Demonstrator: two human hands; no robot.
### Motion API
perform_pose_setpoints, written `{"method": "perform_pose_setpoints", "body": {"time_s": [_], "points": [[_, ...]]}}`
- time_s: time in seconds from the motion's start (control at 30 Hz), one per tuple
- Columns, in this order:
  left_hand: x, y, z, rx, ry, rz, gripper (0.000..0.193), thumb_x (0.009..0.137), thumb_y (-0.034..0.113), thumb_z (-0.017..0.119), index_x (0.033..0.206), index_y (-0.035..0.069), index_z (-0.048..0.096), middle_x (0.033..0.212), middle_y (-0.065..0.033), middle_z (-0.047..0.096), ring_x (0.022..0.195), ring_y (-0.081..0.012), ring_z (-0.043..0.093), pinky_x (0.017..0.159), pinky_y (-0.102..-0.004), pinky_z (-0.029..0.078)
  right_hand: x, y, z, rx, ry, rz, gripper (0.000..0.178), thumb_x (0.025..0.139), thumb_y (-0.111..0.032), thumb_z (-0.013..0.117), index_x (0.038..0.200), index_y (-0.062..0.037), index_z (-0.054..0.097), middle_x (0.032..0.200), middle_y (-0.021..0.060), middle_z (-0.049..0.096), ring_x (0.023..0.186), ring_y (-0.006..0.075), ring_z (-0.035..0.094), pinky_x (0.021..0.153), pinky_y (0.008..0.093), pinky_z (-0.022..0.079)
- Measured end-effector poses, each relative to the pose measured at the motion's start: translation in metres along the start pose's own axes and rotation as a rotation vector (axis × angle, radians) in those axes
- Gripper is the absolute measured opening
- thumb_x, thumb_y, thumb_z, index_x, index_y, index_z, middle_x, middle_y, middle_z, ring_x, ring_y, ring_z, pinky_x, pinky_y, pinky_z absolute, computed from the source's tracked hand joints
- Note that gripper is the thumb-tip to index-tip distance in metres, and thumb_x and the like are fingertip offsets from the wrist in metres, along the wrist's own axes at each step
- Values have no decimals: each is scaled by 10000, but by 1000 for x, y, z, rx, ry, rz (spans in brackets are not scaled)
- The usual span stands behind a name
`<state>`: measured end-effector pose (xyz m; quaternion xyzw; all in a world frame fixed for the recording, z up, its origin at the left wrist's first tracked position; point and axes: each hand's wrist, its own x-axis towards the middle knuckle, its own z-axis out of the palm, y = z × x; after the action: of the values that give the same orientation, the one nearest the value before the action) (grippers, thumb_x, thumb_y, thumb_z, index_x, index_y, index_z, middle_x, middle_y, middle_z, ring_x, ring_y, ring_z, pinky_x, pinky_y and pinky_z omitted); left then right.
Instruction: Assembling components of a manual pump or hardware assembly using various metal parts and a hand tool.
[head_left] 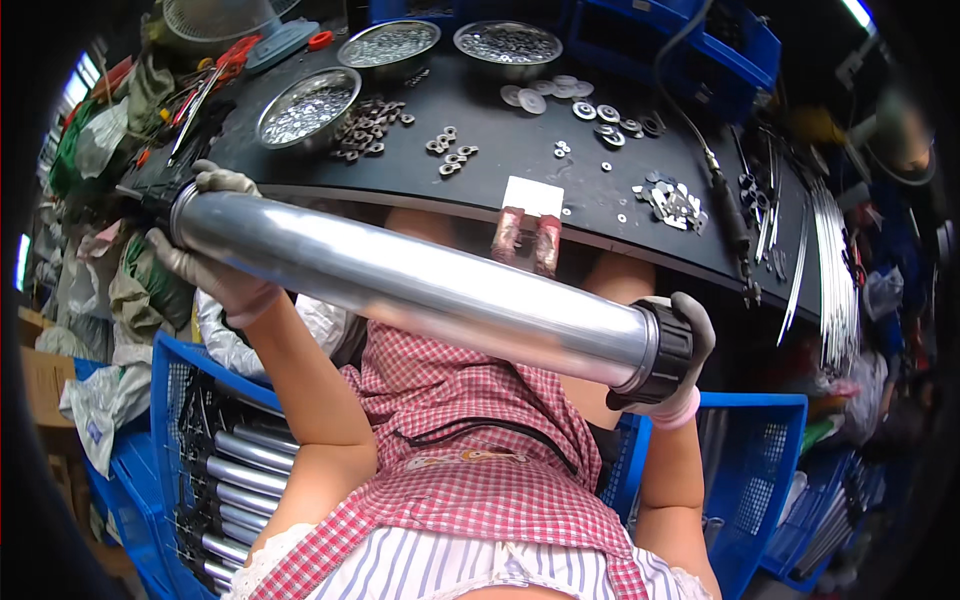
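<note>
A long shiny metal tube (420,280) slants across my lap, its left end farther away and higher in view. My left hand (222,280), in a pale glove with dark fingertips, is closed around the left end, beside a dark fitting (160,203) with a thin rod sticking out. A ribbed black cap (672,352) covers the right end. My right hand (692,385), gloved too, wraps around that cap from its outer side. Below the tube's far side, a small clamp-like fixture with two reddish wrapped posts (527,238) and a white plate (533,196) stands at the bench edge.
The dark workbench (480,150) holds metal bowls (310,108) of small parts, loose nuts (370,128), washers (610,115), metal tabs (672,203) and long rods (832,270). A corded tool (733,215) lies at right. Blue crates (165,400) flank me; the left one contains several metal tubes (245,475).
</note>
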<state>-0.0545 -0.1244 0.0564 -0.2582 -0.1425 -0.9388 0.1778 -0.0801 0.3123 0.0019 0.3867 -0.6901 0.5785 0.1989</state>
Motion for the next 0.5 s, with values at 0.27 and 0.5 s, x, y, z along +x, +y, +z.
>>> {"method": "perform_pose_setpoints", "body": {"time_s": [0.27, 0.5], "points": [[1, -23, -1, 136, 101, 146, 812, 645, 454, 765, 1213, -19, 428, 1029, -118, 539, 1036, -244, 524, 997, -375, 384, 18, 1, 26, 106, 428, 93, 1047, 621, -627, 774, 1313, 42, 361, 1113, 170, 547, 1021, 193, 558, 800, 304, 499], [-15, -6, 5, 117, 82, 188, 860, 579, 285, 824, 1259, -21, 394, 1138, -109, 501, 1087, -227, 496, 1018, -361, 359, 26, -10, 16, 403, 51, 494, 900, 735, -657, 654, 1316, -30, 371, 1134, 128, 504, 798, 133, 590, 646, 245, 490]]}}
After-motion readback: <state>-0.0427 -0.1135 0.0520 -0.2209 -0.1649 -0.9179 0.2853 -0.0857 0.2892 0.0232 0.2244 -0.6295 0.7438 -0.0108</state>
